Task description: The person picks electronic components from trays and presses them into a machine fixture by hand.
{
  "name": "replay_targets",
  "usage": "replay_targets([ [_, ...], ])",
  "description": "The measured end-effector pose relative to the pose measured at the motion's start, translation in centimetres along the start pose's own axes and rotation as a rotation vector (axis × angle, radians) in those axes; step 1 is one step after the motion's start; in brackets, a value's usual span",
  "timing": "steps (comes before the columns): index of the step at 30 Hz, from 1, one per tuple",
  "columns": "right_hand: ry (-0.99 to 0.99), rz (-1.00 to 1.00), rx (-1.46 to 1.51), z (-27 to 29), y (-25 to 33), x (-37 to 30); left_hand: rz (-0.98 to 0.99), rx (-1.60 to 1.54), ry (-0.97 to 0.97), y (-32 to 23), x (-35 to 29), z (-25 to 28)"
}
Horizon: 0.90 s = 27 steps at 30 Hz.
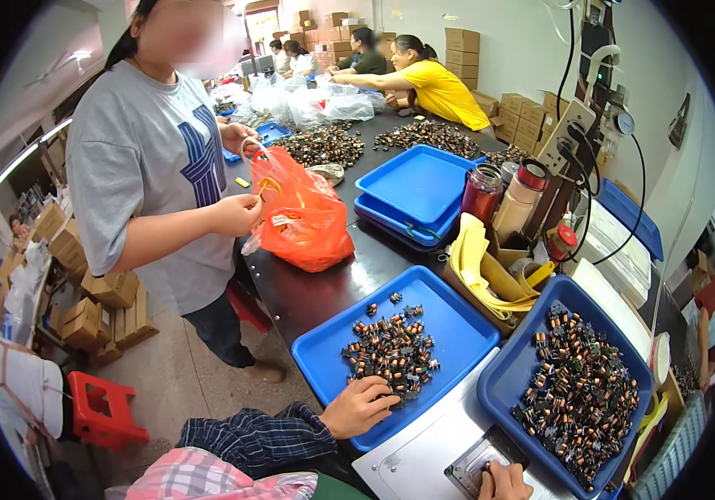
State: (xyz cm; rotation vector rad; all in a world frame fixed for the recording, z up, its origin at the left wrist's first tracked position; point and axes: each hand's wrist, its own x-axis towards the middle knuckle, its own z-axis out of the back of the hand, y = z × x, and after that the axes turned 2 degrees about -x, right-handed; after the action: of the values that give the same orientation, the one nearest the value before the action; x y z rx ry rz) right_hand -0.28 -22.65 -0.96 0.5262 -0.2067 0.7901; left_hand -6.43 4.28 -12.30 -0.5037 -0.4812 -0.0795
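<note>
From the head view, the left hand [363, 406] lies half curled at the pile of little copper coils [391, 348] in a blue tray [457, 329]. Its fingers touch some; I cannot tell if it holds one. The right hand [503, 481] presses fingertips on a grey block [478, 458]. Coils look tiny, light and hard: pinch their sides.

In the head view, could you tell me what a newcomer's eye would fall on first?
Probably the bright orange plastic bag a standing person in a grey shirt handles at the dark table's left edge. Next, the blue trays: the left hand rests at a pile of small copper-wound coils, while the right hand presses at a grey fixture below.
</note>
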Motion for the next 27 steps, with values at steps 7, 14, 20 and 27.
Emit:
replay_targets([
  [7, -0.018, -0.001, 0.011, -0.1, 0.0, 0.2, 0.015, -0.038, 0.028, 0.1, 0.1, -0.1],
  [14, 0.036, -0.002, -0.017, 0.3, 0.0, 0.6, 0.037, -0.038, 0.04, 0.0, 0.4, 0.1],
  [20, 0.043, 0.008, -0.009, 0.4, 0.0, 0.7, 0.05, -0.035, 0.042, 0.1, 0.1, -0.1],
  [27, 0.005, -0.022, 0.129, 1.6, -0.5, 0.8, 0.03, -0.043, 0.008, 0.1, -0.2, 0.0],
])
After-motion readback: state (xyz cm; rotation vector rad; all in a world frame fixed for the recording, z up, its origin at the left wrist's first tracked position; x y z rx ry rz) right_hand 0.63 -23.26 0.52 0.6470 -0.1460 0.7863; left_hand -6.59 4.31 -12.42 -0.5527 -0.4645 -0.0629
